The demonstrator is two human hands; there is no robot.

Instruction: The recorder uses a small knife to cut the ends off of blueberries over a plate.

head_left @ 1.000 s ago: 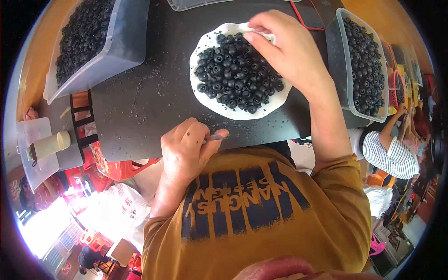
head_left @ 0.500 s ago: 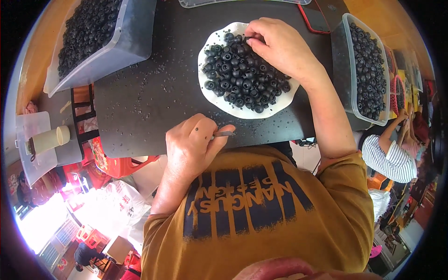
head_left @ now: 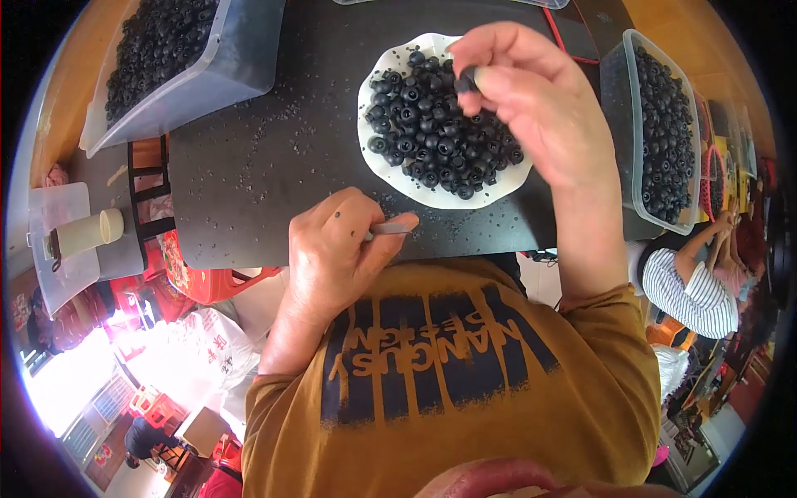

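Note:
My right hand (head_left: 552, 112) is raised over the right side of a white wavy-rimmed plate (head_left: 436, 199). Its thumb and fingers pinch a small round black part (head_left: 466, 80). Many similar black round parts (head_left: 440, 137), some with a hole in the top, are heaped on the plate. By the table's near edge, left of the plate, my left hand (head_left: 332, 245) is closed round a thin grey blade-like tool (head_left: 388, 228). The tool's tip points right along the thumb; its other end is hidden in the fist.
Clear plastic bins of black parts stand at the left (head_left: 241, 66) and right (head_left: 624, 133). Small black scraps lie scattered on the dark table (head_left: 249, 199). A red-edged phone (head_left: 574, 37) lies at the far right. Beyond the right bin is a person in a striped shirt (head_left: 689, 286).
My right hand has lifted from the heap toward me, turning palm inward, and a black part now shows between its fingers. My left hand has barely shifted, still holding the tool.

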